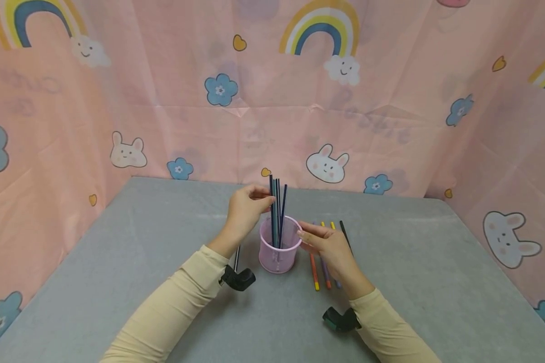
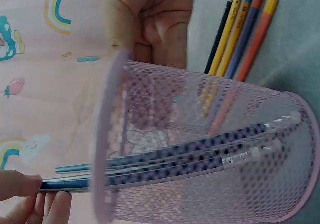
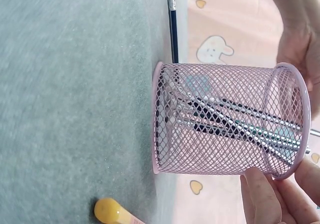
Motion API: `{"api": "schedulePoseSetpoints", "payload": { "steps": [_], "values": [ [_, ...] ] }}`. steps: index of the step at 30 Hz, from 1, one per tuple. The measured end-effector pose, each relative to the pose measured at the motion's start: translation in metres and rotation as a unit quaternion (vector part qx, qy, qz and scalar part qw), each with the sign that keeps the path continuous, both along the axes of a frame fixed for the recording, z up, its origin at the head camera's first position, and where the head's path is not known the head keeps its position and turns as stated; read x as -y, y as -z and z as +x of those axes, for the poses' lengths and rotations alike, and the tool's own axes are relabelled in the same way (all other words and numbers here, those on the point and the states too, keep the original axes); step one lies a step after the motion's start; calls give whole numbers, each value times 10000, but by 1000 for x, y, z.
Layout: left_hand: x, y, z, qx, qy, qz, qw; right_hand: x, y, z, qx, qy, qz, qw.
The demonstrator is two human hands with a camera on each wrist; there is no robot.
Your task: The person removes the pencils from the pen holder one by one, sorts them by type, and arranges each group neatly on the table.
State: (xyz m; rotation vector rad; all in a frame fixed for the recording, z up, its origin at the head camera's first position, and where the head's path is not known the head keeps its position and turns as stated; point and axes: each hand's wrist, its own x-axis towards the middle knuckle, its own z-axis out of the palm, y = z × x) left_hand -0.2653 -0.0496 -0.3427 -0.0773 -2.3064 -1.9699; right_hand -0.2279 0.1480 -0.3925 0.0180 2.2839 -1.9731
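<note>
A pink mesh pencil cup (image 1: pixel 277 259) stands upright on the table, holding several dark pencils (image 1: pixel 283 212) that lean together above its rim. My left hand (image 1: pixel 247 206) pinches a dark blue pencil (image 2: pixel 65 185) near its upper end, while the lower end is inside the cup. Through the mesh, clear silvery ends (image 2: pixel 240 159) of pencils show near the bottom. With thumb and fingers, my right hand (image 1: pixel 327 247) grips the right side of the cup's rim (image 3: pixel 301 98). One dark pencil with a white eraser (image 3: pixel 173 28) lies on the table left of the cup.
Right of the cup, several pencils lie side by side on the grey table (image 1: pixel 413 282): an orange one (image 1: pixel 315 272), a purple one (image 2: pixel 245 41), yellow ones (image 2: pixel 232 38) and a black one (image 1: pixel 343 231), partly behind my right hand. A pink patterned cloth (image 1: pixel 272 126) hangs behind.
</note>
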Motion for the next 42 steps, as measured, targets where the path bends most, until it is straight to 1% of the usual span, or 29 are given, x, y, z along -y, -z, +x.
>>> {"api": "schedulePoseSetpoints", "payload": {
  "steps": [5,11,16,19,24,31,34,39,42],
  "values": [
    [4,-13,4,-194,40,179,9996,0,-1,0,-4,16,-43,10000],
    [9,-27,8,-313,-9,495,9983,1,-2,0,21,66,-53,10000],
    [14,-40,12,-566,-2,610,9965,1,-3,0,-33,68,-81,9999],
    [17,-46,15,-703,18,730,9948,1,-3,0,-48,43,-102,9999],
    [23,-53,19,-803,32,850,9931,1,-4,0,-41,28,-93,9999],
    [37,-58,19,-776,-129,742,9941,1,-3,-1,-22,1,-134,9999],
    [44,-57,17,-690,-103,696,9951,1,-3,-1,6,8,-177,9998],
    [53,-49,9,-520,-62,591,9969,1,-3,-1,-12,76,-190,9998],
    [58,-43,5,-380,-66,395,9985,1,-3,0,19,87,-184,9998]
  ]
}}
